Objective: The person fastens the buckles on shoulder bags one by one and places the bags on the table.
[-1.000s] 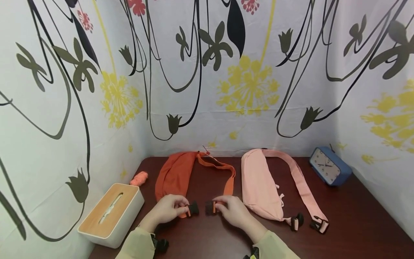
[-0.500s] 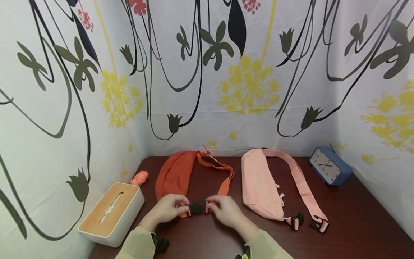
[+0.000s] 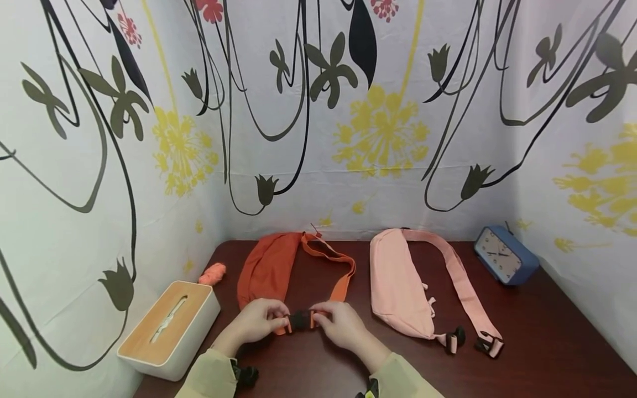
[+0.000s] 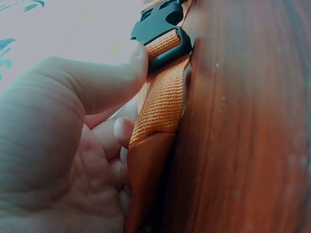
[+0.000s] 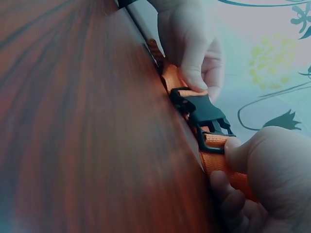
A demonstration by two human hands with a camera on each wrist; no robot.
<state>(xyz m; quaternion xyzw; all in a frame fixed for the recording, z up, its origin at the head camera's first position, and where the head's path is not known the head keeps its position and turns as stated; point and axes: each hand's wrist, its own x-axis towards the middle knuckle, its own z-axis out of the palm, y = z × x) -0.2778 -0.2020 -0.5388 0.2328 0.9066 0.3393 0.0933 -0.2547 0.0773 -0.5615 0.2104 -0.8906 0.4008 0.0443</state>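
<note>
An orange-red waist bag lies on the table, its orange strap looping round to the right. At its near end the black side-release buckle has its two halves joined. My left hand pinches the buckle's left end, thumb on the webbing bar in the left wrist view. The right hand pinches the opposite end. Seen from the right wrist, the prongs of one half sit inside the other half of the buckle, close over the table. Fingers behind the strap are partly hidden.
Right of the hands lies a pink waist bag, its buckle halves apart. A blue alarm clock stands at the back right. On the left are a wood-topped tissue box and a small orange bundle. Patterned cloth surrounds the table.
The right hand has moved left, bringing its buckle half into the one held by the left hand; the gap between them has closed. The strap loop shifted left with it.
</note>
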